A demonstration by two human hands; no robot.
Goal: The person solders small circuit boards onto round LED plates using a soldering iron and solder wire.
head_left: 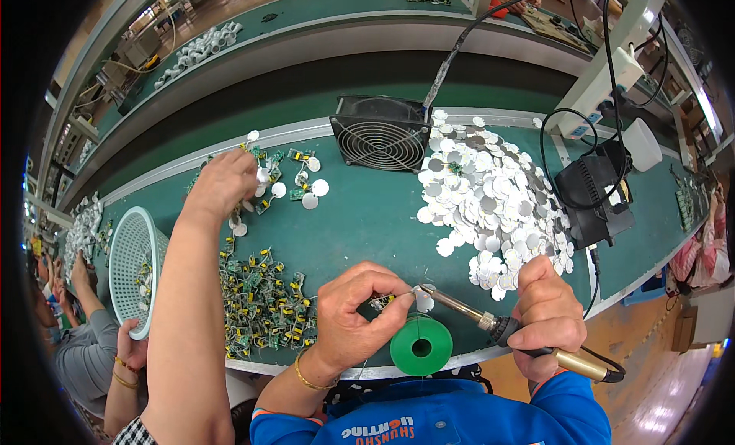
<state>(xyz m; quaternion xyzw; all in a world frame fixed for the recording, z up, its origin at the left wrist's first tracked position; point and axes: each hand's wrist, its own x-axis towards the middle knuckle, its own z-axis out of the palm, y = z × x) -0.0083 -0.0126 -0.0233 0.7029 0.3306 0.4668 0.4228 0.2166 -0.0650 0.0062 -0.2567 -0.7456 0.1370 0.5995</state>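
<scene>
My right hand is wrapped round the handle of a soldering iron, whose tip points left toward my other hand. Between thumb and forefinger my left hand pinches a small circuit board with a yellow part. A white disc shows right at the fingertips, under the iron's tip; whether they touch I cannot tell. Just below the tip sits a green spool of thin wire at the table's near edge. Many similar circuit boards lie heaped left of my left hand.
A big pile of white discs spreads beyond my right hand. A black fan stands at the back, a black soldering station at right, its cables nearby. A co-worker's arm reaches over finished-looking pieces; another hand holds a pale green basket.
</scene>
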